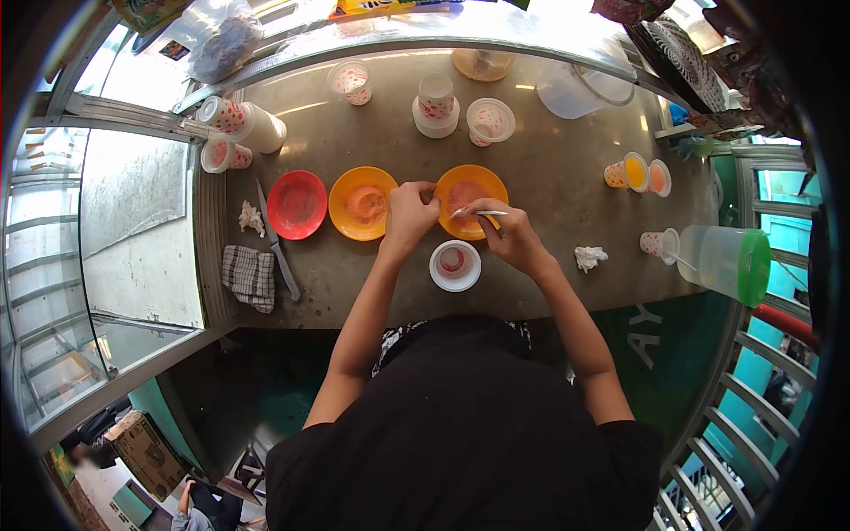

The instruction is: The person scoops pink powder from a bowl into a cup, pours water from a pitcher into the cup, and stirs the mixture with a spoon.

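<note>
My right hand (pixel 513 237) grips a metal spoon (pixel 489 212) whose tip lies in the right orange plate (pixel 501 184). Pinkish-red contents (pixel 466 191) cover that plate's middle. At the plate's left rim, my left hand (pixel 411 212) has its fingers closed, seemingly pinching the edge; the exact contact is partly hidden. Left of it stands another orange plate (pixel 339 196), with an orange crumbly mound (pixel 366 203) on it. A red plate (pixel 297 204) is farther left. Just below my hands sits a white-rimmed cup (pixel 455 265) with something reddish inside.
A knife (pixel 285 265) and a checked cloth (pixel 249 276) lie at the left. Patterned cups (pixel 351 81) stand along the back. Cups with orange contents (pixel 634 172) and a green-lidded pitcher (pixel 722 264) are at the right. Crumpled tissue (pixel 590 257) lies near my right forearm.
</note>
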